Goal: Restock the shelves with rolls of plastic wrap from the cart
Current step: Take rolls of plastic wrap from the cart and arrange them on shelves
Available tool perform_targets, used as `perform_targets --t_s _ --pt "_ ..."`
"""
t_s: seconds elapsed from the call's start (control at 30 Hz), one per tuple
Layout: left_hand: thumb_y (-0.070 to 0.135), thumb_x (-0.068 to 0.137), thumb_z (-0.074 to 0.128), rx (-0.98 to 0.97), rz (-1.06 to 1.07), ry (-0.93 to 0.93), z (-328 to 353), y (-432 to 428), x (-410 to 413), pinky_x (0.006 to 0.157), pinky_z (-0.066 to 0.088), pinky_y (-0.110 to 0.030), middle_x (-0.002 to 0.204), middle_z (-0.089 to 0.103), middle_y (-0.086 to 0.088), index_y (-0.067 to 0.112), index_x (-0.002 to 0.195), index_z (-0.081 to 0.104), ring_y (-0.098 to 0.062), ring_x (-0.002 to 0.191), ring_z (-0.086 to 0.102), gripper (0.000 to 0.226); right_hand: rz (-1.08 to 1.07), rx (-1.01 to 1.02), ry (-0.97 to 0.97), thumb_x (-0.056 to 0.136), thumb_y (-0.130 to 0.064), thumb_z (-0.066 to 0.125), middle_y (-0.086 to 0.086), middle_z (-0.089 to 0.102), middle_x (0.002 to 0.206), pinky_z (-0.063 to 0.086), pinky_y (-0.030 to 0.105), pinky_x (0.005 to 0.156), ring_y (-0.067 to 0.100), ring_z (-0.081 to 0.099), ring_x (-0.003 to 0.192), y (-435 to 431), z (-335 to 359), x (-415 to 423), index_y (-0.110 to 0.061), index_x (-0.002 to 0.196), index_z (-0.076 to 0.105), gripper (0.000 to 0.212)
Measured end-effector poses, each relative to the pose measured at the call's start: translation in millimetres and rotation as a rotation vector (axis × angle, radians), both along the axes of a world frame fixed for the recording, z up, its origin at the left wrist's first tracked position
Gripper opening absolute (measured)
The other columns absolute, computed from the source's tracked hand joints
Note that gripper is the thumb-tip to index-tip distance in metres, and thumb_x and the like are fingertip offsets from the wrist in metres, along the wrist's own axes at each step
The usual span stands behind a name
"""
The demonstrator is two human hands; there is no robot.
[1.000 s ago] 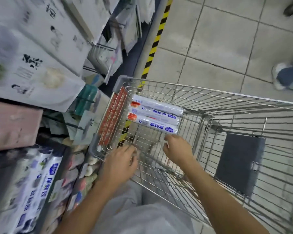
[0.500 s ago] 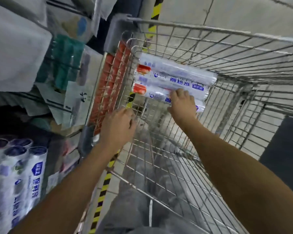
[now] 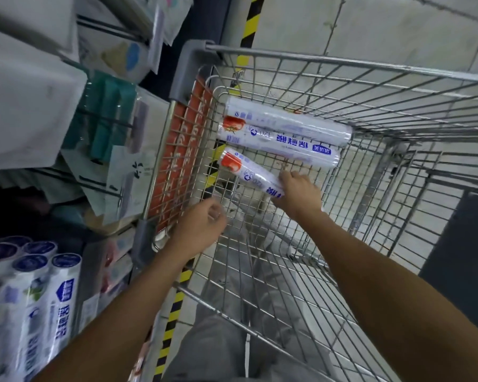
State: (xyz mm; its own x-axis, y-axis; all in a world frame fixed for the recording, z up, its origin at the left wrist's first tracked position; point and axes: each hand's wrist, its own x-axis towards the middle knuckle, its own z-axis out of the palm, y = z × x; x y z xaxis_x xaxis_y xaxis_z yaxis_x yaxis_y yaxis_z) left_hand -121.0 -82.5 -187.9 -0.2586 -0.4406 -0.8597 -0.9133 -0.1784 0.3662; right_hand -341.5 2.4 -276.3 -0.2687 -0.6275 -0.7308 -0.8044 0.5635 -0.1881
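Three white rolls of plastic wrap with blue print and red-orange end labels are in the wire cart [image 3: 342, 63]. Two rolls [image 3: 282, 133] lie side by side against the cart's far end. My right hand [image 3: 298, 193] grips the third roll [image 3: 244, 169] at its near end, and the roll is pulled away from the other two and angled. My left hand [image 3: 202, 227] hovers inside the cart near its left wall, fingers loosely curled, holding nothing.
Shelving on the left holds several upright rolls of similar wrap [image 3: 36, 299] at the lower left and hanging bagged goods [image 3: 108, 125] above. A yellow-black hazard stripe [image 3: 174, 312] runs along the shelf base. A dark flap [image 3: 458, 260] sits on the cart's right side.
My right hand has closed round the nearest roll and drawn it away from the other two. The left hand has moved slightly further into the cart. The view has shifted closer.
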Motion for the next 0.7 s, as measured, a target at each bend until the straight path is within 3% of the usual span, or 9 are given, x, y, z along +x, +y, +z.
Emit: perform_targets --t_s 0.1,0.2,0.27,0.4,0.5,0.6,0.7 --pt "0.038 0.096 0.063 0.124 0.145 0.043 4.5 -0.5 -5.3 0.087 0.052 -0.032 0.115 0.063 0.01 0.027 0.121 0.062 -0.009 0.102 0.062 0.026 -0.167 -0.053 -0.197 0.08 -0.046 0.08 -0.005 0.067 0.105 0.059 0.034 0.071 0.016 0.066 0.089 11.5 29.3 7.5 -0.024 0.12 0.062 0.049" --pt "0.047 0.094 0.066 0.228 0.318 0.13 10.6 -1.0 -15.4 0.093 0.056 -0.039 0.115 0.069 0.009 0.029 0.122 0.063 -0.009 0.101 0.069 0.033 -0.279 -0.124 -0.371 0.077 -0.049 0.081 -0.008 0.07 0.1 0.06 0.032 0.069 0.008 0.067 0.08 18.7 64.9 17.9 -0.025 0.114 0.067 0.046" --pt "0.047 0.095 0.065 0.283 0.419 0.21 15.0 -1.2 -22.8 0.096 0.057 -0.042 0.109 0.076 0.008 0.027 0.12 0.063 -0.01 0.1 0.072 0.032 -0.336 -0.169 -0.452 0.078 -0.045 0.082 -0.012 0.069 0.096 0.055 0.023 0.068 0.001 0.064 0.079 19.6 88.9 25.0 -0.025 0.113 0.069 0.042" --pt "0.037 0.093 0.065 0.353 0.624 0.39 27.7 -5.4 -35.2 0.089 0.06 -0.043 0.109 0.078 -0.001 0.024 0.123 0.059 -0.021 0.102 0.074 0.033 -0.39 -0.254 -0.607 0.082 -0.042 0.08 -0.013 0.07 0.098 0.058 0.03 0.073 0.005 0.066 0.085 13.0 119.5 31.1 -0.025 0.113 0.07 0.037" --pt "0.042 0.087 0.066 0.356 0.709 0.422 30.9 -12.2 -38.1 0.086 0.061 -0.045 0.111 0.076 -0.006 0.022 0.125 0.06 -0.027 0.105 0.073 0.043 -0.547 -0.232 -0.79 0.094 -0.043 0.063 -0.007 0.074 0.097 0.061 0.038 0.079 0.011 0.07 0.086 2.5 119.1 15.5 -0.024 0.109 0.072 0.026" --pt "0.049 0.085 0.071 0.398 0.798 0.376 29.9 -17.5 -39.3 0.09 0.06 -0.049 0.102 0.074 -0.011 0.017 0.122 0.063 -0.029 0.097 0.073 0.05 -0.622 -0.319 -0.541 0.099 -0.037 0.06 -0.007 0.071 0.11 0.055 0.04 0.098 0.008 0.066 0.102 -11.3 88.8 -9.3 -0.018 0.12 0.067 0.029" --pt "0.058 0.079 0.066 0.43 0.819 0.335 32.3 -19.8 -42.1 0.074 0.063 -0.039 0.094 0.072 -0.01 0.018 0.12 0.064 -0.021 0.081 0.072 0.057 -0.504 -0.335 -0.288 0.097 -0.032 0.064 0.003 0.061 0.137 0.043 0.032 0.107 0.017 0.055 0.126 -30.5 48.7 -34.0 -0.013 0.139 0.057 0.046"
